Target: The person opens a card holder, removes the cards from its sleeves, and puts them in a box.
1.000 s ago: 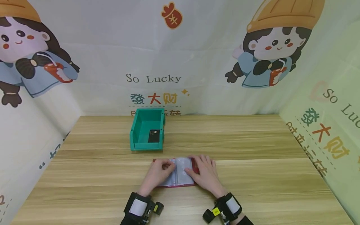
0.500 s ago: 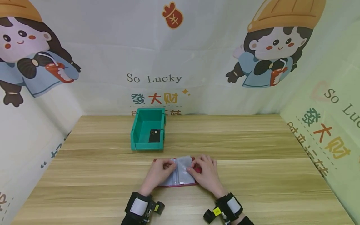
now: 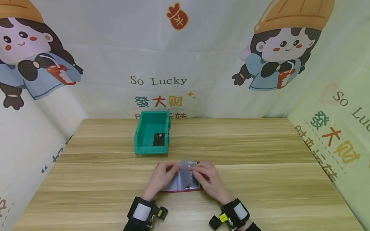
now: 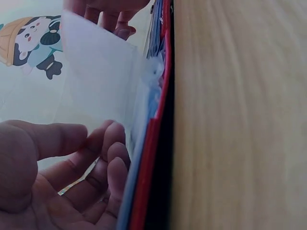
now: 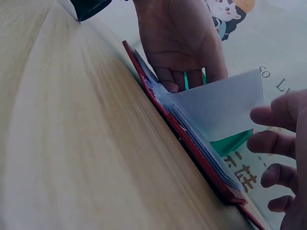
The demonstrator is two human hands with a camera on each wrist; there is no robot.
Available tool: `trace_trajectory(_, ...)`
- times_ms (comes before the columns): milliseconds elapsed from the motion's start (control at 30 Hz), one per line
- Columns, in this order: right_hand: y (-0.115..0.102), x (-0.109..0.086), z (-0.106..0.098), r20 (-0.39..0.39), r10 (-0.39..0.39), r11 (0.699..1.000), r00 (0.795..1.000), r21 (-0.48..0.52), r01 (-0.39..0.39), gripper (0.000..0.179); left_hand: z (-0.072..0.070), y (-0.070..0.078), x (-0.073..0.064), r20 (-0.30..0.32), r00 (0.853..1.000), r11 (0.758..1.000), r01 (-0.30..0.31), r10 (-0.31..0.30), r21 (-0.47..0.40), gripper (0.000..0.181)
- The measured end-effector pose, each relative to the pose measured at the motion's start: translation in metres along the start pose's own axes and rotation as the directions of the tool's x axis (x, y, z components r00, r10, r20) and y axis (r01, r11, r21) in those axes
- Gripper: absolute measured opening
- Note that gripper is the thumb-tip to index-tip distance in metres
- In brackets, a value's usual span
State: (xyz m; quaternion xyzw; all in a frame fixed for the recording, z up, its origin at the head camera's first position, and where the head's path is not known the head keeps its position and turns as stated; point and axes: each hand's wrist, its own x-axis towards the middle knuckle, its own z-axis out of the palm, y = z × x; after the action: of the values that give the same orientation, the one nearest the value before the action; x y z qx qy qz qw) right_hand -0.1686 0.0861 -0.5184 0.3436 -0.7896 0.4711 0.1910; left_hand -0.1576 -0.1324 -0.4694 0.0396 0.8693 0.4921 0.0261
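Note:
An opened card holder [image 3: 173,185] with a red cover and clear plastic sleeves lies on the table. One translucent sleeve [image 5: 225,103] stands up from the spine between the hands. My left hand [image 3: 162,175] rests on the left-hand sleeves, its fingers loosely bent and holding nothing that shows. My right hand [image 3: 210,179] is over the right side, thumb and forefinger apart beside the raised sleeve's free edge; in the right wrist view they do not pinch it. Under the raised sleeve, a card with light lettering [image 3: 194,183] shows in the right-hand pocket.
Beyond the card holder stands a green bin [image 3: 151,149] with a black card [image 3: 159,140] lying in it. The wooden table [image 3: 245,141] meets a printed cloth backdrop [image 3: 214,106] at the back and sides.
The sleeve that lay on the right side, near the right thumb and forefinger, has lifted upright towards the left, uncovering the lettered card. My left hand has barely moved.

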Motion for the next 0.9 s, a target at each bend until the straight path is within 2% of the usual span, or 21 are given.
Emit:
trace_trajectory(167, -0.002, 0.0, 0.001, 0.114, -0.01, 1.0, 0.993, 0.002, 0.01, 0.026, 0.002, 0.003, 0.001, -0.022, 1.0, 1.0, 0.007, -0.007, 0.0, 0.03)
trace_trajectory(333, -0.007, 0.0, 0.001, 0.238, 0.013, 0.994, 0.971, -0.113, 0.014, 0.032, 0.003, 0.006, 0.001, -0.054, 0.998, 1.0, 0.014, -0.013, 0.025, 0.039)
trace_trajectory(433, -0.009, 0.0, 0.001, 0.28, 0.023, 0.986, 0.96, -0.163, 0.024, 0.034, 0.002, 0.008, 0.0, -0.068, 0.998, 0.999, 0.009, -0.007, 0.031, 0.04)
trace_trajectory(567, -0.009, 0.0, 0.002, 0.284, 0.027, 0.984, 0.959, -0.175, 0.024, 0.034, 0.0, 0.006, -0.002, -0.089, 0.996, 0.999, -0.016, 0.019, 0.028, 0.028)
trace_trajectory(700, -0.009, 0.0, 0.001, 0.25, 0.042, 0.982, 0.967, -0.19, 0.007, 0.032, -0.005, 0.002, -0.003, -0.109, 0.993, 0.998, -0.041, 0.046, 0.047, 0.019)
trace_trajectory(800, -0.009, 0.0, 0.002, 0.191, 0.063, 0.969, 0.98, -0.245, -0.014, 0.027, -0.009, 0.0, -0.003, -0.1, 0.995, 0.997, -0.021, 0.028, 0.07, 0.017)
trace_trajectory(900, -0.008, -0.001, 0.002, 0.137, 0.105, 0.953, 0.985, -0.298, -0.06, 0.026, -0.014, -0.001, -0.003, -0.088, 0.996, 0.995, 0.024, -0.015, 0.098, 0.017)
